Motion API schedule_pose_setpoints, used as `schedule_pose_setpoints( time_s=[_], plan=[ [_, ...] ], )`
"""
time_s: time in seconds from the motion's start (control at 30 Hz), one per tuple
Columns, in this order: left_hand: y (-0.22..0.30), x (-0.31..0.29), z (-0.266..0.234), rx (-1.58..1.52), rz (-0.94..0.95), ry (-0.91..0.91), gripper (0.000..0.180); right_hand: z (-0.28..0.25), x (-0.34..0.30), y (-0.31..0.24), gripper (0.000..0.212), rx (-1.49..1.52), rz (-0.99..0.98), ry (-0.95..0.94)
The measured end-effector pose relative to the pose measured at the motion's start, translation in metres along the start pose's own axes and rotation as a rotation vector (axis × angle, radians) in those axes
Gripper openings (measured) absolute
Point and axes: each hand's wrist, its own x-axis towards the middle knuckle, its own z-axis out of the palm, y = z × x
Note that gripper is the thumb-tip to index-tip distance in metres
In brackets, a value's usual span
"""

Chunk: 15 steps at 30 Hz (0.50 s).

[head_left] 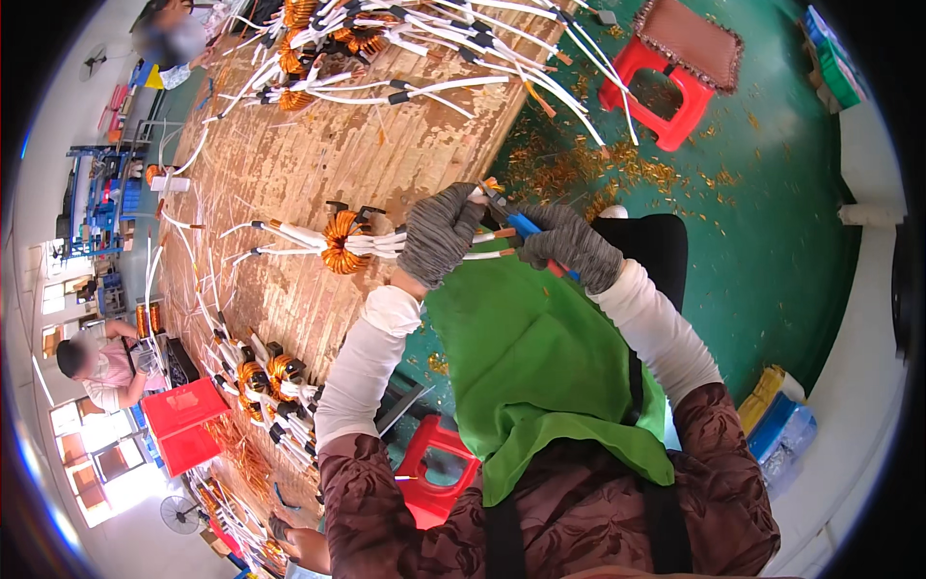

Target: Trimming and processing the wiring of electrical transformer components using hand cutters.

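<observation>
My left hand [439,236], in a grey knit glove, is closed round the white-sleeved leads of a copper-wound ring coil [344,243]. The coil lies on the worn wooden table [280,183], with more white leads spreading from its far side. Bare copper ends [506,233] of some leads stick out past my left hand. In my right hand [574,246], also gloved, are pliers [524,226] with blue and red handles. Their metal jaws are at the tip of one lead beside my left fingers; whether they bite on it I cannot tell.
Heaps of similar coils [299,58] with white leads lie at the table's far end, and more coils [256,376] lie at left. A red bin [183,425] stands beyond. Red stools [661,92] and copper scraps [598,164] are on the green floor. Other people work at left.
</observation>
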Motion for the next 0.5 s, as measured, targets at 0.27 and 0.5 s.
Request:
schedule_pose_setpoints(
  time_s=[0.27, 0.5],
  plan=[
    [-0.005, 0.001, 0.010, 0.263, -0.009, -0.151, 0.042, 0.013, -0.020, 0.023, 0.049, -0.121, -0.122, 0.142],
    [0.008, 0.000, 0.023, 0.339, -0.063, -0.099, 0.033, -0.009, -0.018, 0.051, 0.028, 0.837, -0.195, 0.581]
  ],
)
